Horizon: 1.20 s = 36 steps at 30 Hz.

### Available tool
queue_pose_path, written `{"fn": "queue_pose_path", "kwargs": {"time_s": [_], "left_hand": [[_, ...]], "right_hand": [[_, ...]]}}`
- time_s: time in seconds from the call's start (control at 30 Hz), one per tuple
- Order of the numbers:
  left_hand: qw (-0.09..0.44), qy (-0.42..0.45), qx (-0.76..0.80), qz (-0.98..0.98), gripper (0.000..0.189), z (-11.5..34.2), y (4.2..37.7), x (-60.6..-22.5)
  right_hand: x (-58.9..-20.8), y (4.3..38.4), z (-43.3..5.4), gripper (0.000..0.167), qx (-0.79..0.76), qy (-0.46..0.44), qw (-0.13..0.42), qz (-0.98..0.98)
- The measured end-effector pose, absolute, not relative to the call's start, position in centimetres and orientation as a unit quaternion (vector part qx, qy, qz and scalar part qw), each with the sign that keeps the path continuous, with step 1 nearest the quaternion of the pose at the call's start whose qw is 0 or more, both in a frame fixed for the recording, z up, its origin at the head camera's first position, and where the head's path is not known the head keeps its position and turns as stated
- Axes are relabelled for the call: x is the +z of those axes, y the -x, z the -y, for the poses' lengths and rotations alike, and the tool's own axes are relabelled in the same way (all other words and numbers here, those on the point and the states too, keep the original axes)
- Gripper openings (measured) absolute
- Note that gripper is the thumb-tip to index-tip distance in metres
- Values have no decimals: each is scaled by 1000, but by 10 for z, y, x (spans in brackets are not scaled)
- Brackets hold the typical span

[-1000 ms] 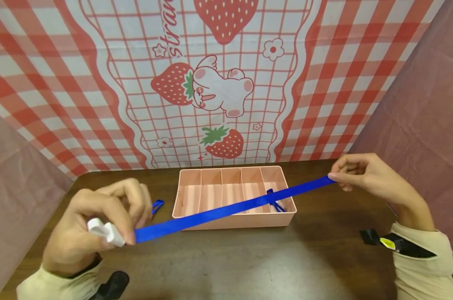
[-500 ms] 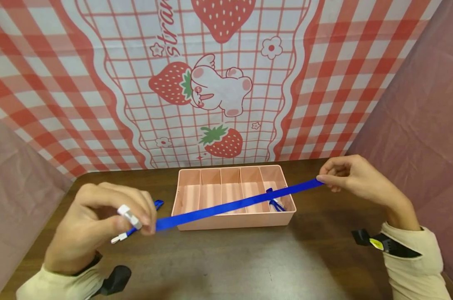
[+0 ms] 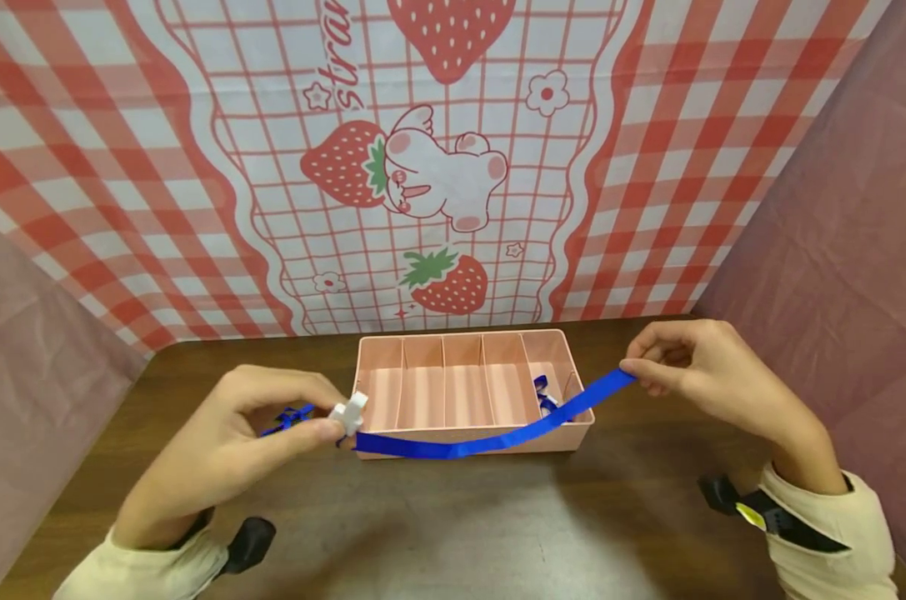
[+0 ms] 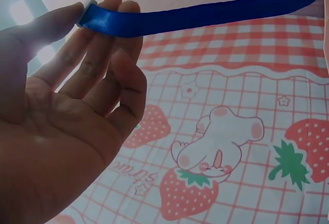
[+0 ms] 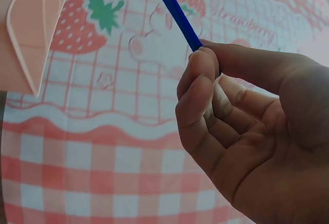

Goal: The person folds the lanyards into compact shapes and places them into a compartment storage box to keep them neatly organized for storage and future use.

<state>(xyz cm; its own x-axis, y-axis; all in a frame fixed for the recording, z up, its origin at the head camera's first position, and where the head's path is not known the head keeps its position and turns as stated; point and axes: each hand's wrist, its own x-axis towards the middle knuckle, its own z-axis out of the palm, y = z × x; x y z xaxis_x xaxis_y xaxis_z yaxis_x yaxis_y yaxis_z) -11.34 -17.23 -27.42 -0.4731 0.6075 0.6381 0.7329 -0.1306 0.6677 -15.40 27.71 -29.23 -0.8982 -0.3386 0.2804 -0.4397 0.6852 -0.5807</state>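
Observation:
A flat blue lanyard strap [image 3: 453, 450] hangs between the two hands in the head view, sagging in front of the box. My left hand [image 3: 227, 450] pinches its left end at a white plastic clip [image 3: 353, 410], between thumb and fingertips. The left wrist view shows the blue strap [image 4: 205, 22] running off from those fingertips, the other fingers loosely bent. At the strap's far end, my right hand [image 3: 703, 367] pinches the tip between thumb and index finger. Seen from the right wrist, the strap [image 5: 177, 13] rises edge-on from the pinch.
Behind the hands stands a pink box [image 3: 561, 439] with several compartments. Its rightmost compartment holds a blue strap piece [image 3: 541, 385] with a white part. Another blue strap [image 3: 291, 417] lies on the brown table [image 3: 483, 533], partly behind the left hand. A strawberry-print cloth [image 3: 453, 167] hangs at the back.
My left hand has moved right and turned the white clip more upright. The right hand has come slightly left. The strap, stretched taut before, now sags.

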Motion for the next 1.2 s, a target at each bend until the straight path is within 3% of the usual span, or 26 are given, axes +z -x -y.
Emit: {"fn": "queue_pose_path", "kwargs": {"time_s": [0.2, 0.33, 0.6, 0.83, 1.2], "left_hand": [[80, 483, -512, 706, 32, 160, 107, -274], [66, 457, -497, 734, 28, 150, 103, -275], [33, 457, -492, 740, 18, 122, 107, -286], [42, 484, -482, 730, 3, 84, 120, -296], [31, 491, -490, 720, 7, 49, 130, -315]], "right_hand": [[-288, 139, -259, 15, 329, -269, 109, 899], [-287, 132, -246, 13, 323, -301, 116, 890], [-288, 123, -230, 17, 353, -339, 93, 867], [-290, 124, -214, 15, 367, -366, 74, 852], [-286, 130, -194, 17, 384, -426, 66, 817]]}}
